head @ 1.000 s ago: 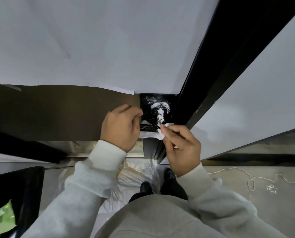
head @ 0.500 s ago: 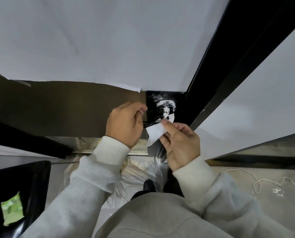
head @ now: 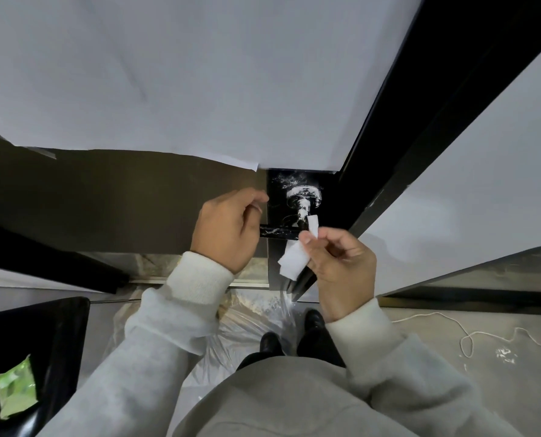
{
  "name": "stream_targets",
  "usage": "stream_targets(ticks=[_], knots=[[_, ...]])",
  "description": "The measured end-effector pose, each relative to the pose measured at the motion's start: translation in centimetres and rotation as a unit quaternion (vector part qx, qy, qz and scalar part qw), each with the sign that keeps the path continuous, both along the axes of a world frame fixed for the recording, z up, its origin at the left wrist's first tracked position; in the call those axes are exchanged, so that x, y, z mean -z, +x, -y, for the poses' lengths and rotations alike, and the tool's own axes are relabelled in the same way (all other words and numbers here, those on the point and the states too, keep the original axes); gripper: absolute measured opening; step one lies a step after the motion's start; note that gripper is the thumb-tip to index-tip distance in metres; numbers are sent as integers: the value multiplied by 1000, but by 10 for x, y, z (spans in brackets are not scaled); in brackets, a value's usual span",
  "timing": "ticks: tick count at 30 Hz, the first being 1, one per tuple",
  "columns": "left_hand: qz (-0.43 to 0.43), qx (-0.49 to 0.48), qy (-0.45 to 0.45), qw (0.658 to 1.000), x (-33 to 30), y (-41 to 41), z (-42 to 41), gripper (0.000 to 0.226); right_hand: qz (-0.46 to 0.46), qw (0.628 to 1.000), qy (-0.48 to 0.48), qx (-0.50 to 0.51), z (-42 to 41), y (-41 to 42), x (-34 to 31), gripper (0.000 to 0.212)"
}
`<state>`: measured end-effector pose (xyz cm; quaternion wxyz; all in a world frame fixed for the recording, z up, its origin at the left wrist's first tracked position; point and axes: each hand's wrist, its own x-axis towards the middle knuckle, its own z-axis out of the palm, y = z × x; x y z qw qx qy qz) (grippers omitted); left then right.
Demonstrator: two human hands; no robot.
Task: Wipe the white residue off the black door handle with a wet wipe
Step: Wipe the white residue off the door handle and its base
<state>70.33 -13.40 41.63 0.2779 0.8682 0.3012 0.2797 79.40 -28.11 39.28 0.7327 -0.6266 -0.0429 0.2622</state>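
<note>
Doorway: brown door panel (head: 111,200), white sheet (head: 168,74) above, black frame (head: 420,121) at right. Black door handle (head: 278,232), streaked with white residue (head: 304,197). Left hand (head: 228,228): grip clamped on the lever's end. Right hand (head: 341,266): grip pinching a white wet wipe (head: 294,260) beside the handle's neck.

Right hand (head: 341,266) has raised the wet wipe (head: 296,257) from beneath the lever to the neck of the door handle (head: 302,206); one end now touches the neck, the rest hanging unfolded below the thumb.
</note>
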Motion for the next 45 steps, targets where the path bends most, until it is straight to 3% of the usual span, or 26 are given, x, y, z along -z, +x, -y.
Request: stream_targets(ticks=[4,8,11,13,16,20,24,28,30,32,33,34,37,40,43,45], knots=[[1,1,-7,1000,0,0,-1,31,267,956,-117,-30,6,1,3,17],[-5,3,-6,1000,0,0,2,30,486,848,-196,-77,1,2,-3,23],[-22,-1,-2,1000,2,0,2,34,461,838,-257,-138,-5,7,-14,29],[-32,-1,-4,999,4,1,3,36,509,809,-239,-171,-7,10,-18,24],[-37,-3,-5,999,6,0,3,37,542,713,-322,-307,-10,17,-30,22],[-45,-2,-5,999,5,-1,2,36,534,672,-380,-345,-21,21,-46,17],[-53,11,-7,999,3,-2,2,41,554,707,-331,-287,-17,21,-33,13],[-73,23,11,997,1,-2,1,40,546,808,-171,-139,13,13,-2,6],[-79,21,12,997,1,-1,1,40,417,891,-150,-96,23,1,19,14],[-85,15,14,996,3,-1,1,39,133,987,-66,-61,21,-7,25,22],[-86,13,16,996,3,-1,1,39,19,999,0,-51,18,-9,25,30],[-86,14,16,996,3,-1,2,39,-40,997,44,-43,16,-9,24,40],[-71,14,-3,997,5,-2,1,39,-89,988,119,-34,11,-10,21,45],[-56,6,-17,998,6,-2,0,39,-44,995,92,-21,9,-12,15,18],[-53,5,-12,999,4,-2,1,40,156,987,-16,-18,4,-4,14,15],[-56,0,-7,998,3,0,3,40,328,941,-77,-33,-1,3,10,15]])
